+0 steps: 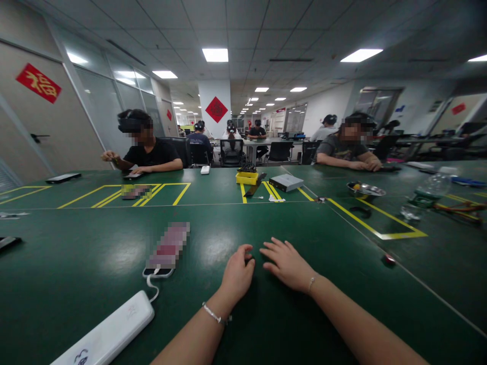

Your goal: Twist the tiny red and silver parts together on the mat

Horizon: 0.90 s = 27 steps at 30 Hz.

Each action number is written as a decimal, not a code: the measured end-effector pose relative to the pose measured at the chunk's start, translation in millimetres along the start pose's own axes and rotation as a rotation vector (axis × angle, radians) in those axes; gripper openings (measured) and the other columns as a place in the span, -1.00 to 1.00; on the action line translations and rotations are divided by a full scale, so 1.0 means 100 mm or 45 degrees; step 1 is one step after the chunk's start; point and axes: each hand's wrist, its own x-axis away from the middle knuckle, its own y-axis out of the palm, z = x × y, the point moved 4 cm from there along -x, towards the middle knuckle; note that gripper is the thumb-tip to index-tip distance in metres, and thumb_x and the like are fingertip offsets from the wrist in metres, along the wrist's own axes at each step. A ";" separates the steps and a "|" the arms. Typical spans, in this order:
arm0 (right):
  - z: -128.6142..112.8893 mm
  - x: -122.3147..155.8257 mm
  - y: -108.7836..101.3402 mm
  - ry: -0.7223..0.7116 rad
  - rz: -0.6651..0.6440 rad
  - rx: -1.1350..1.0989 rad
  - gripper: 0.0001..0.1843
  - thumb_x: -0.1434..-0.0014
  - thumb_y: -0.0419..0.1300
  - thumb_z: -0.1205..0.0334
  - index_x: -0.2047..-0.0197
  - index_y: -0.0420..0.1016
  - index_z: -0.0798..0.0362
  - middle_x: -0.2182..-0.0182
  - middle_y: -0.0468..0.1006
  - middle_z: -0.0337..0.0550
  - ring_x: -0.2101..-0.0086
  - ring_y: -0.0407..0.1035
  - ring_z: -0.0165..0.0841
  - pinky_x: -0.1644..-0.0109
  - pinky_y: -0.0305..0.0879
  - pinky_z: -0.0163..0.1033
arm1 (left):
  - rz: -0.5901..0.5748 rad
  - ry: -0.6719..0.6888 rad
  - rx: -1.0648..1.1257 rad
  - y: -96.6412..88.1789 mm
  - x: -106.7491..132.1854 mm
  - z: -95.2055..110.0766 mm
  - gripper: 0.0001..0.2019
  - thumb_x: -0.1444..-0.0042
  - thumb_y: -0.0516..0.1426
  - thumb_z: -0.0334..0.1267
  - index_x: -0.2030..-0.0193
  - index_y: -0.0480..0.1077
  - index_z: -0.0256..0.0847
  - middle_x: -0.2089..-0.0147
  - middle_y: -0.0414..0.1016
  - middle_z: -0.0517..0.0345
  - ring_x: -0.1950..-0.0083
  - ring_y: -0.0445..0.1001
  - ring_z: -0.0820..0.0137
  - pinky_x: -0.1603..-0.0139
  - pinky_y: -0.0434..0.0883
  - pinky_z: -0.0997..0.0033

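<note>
My left hand (pixel 238 275) is over the green table (pixel 213 228), fingers loosely bent, a gap between thumb and forefinger, nothing in it. Just to its right, my right hand (pixel 288 264) is spread palm down, also holding nothing. A small space separates the two hands. Left of them lies a phone (pixel 169 247), its screen blurred out. A short white cable (pixel 153 290) links it to a white power bank (pixel 110 329) at the lower left. Bracelets circle both wrists.
Yellow tape (pixel 403 235) marks areas on the table. Farther back are a yellow box (pixel 247 178), a grey box (pixel 286 182), a metal bowl (pixel 375 190) and a plastic bottle (pixel 431 190). A small red object (pixel 388 260) lies right. Two people wearing headsets sit opposite.
</note>
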 end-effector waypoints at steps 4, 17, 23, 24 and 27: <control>0.94 0.28 -0.50 0.738 0.337 0.349 -0.58 -0.08 -0.05 0.12 0.06 0.36 0.16 0.09 0.31 0.21 0.07 0.17 -0.07 0.09 0.11 0.03 | 0.028 -0.068 -0.060 -0.04 0.02 0.03 -0.69 0.03 0.05 -0.37 0.09 0.30 -0.17 0.16 0.46 0.03 0.11 0.42 0.33 0.05 0.27 0.30; 2.11 1.14 -0.65 1.649 0.348 0.029 -0.45 -0.03 -0.16 0.29 -0.05 0.24 0.42 0.12 0.18 0.48 0.12 0.19 0.06 0.32 0.11 -0.03 | 0.014 -0.035 -0.136 -0.04 0.03 0.05 -0.71 0.05 0.05 -0.36 0.13 0.33 -0.17 0.21 0.46 0.06 0.13 0.41 0.33 0.05 0.26 0.29; 2.16 1.22 -0.67 1.670 0.429 0.153 -0.42 -0.04 -0.11 0.14 -0.08 0.22 0.27 0.04 0.08 0.44 0.06 0.09 0.11 0.30 0.10 0.00 | 0.004 -0.043 -0.141 -0.05 0.03 0.06 -0.72 0.07 0.07 -0.37 0.15 0.35 -0.18 0.21 0.46 0.07 0.12 0.41 0.33 0.05 0.27 0.29; 2.19 1.22 -0.67 1.644 0.449 0.206 -0.42 -0.05 -0.11 0.10 -0.09 0.22 0.24 0.03 0.08 0.44 0.05 0.08 0.12 0.31 0.10 0.01 | 0.008 -0.029 -0.140 -0.05 0.03 0.06 -0.72 0.07 0.07 -0.37 0.15 0.35 -0.17 0.21 0.46 0.07 0.12 0.41 0.32 0.05 0.27 0.28; 2.29 1.20 -0.65 1.468 0.455 0.340 -0.48 -0.05 -0.11 0.12 0.04 0.37 0.27 0.17 0.23 0.46 0.16 0.20 0.09 0.38 0.10 -0.01 | 0.015 0.015 -0.146 -0.04 0.03 0.04 -0.73 0.06 0.06 -0.38 0.15 0.35 -0.17 0.20 0.46 0.07 0.13 0.41 0.32 0.06 0.28 0.28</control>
